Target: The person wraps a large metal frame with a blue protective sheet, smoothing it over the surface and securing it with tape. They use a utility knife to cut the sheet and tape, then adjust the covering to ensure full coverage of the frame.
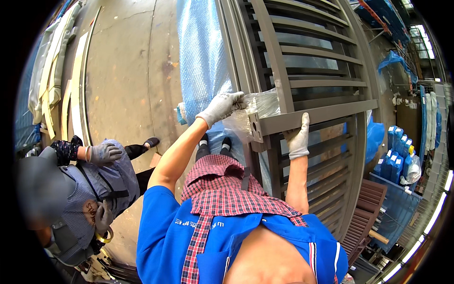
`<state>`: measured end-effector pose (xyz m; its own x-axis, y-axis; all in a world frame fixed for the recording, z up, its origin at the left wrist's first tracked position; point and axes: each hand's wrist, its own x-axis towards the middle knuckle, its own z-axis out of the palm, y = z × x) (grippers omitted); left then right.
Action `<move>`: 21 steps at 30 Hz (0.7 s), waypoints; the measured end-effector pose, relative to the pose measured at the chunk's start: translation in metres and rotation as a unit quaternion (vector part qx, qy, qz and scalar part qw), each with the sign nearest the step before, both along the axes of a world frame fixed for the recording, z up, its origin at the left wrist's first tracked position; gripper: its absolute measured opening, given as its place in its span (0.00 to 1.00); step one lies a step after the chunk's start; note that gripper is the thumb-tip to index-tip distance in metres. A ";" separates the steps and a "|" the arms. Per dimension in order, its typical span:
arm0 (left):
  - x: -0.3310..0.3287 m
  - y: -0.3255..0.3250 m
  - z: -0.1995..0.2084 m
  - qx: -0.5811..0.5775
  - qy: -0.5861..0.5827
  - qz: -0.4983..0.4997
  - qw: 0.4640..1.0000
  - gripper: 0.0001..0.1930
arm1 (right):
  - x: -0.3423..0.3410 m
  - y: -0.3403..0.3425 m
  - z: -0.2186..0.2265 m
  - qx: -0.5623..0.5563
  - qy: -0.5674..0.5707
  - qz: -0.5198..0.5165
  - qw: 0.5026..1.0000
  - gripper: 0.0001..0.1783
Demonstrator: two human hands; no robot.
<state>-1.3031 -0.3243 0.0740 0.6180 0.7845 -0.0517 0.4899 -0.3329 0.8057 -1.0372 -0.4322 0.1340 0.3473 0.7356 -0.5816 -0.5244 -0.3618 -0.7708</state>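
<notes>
My left hand (221, 109), in a pale grey work glove, is closed on clear plastic film (264, 104) at the corner of a dark grey slatted metal panel (317, 116). The film runs from my fingers towards the panel's end rail, partly under it. My right hand (298, 141), gloved too, grips that rail with the thumb up over its edge and the fingers hidden beneath. Below this panel lies another slatted panel (318, 177). A metal end plate (255, 127) with holes sits at the rail's left end.
Blue-tinted bubble wrap (201, 52) hangs along the stack's left side. To the left, a co-worker (101, 175) in grey gloves stands beside a yellow ring (106, 235). Long strips (77, 90) lie at the far left. Blue bottles (393, 163) stand at the right.
</notes>
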 end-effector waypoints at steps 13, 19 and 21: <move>-0.009 0.044 0.001 -0.219 -0.095 -0.191 0.952 0.09 | 0.005 -0.001 0.018 0.010 0.024 0.009 1.000 0.33; -0.010 0.045 0.008 -0.265 -0.033 -0.136 0.954 0.10 | -0.011 0.005 0.029 0.001 0.006 -0.024 1.000 0.28; -0.012 0.044 0.019 -0.179 0.009 -0.153 0.972 0.10 | -0.005 0.001 0.010 -0.013 0.003 -0.032 0.999 0.28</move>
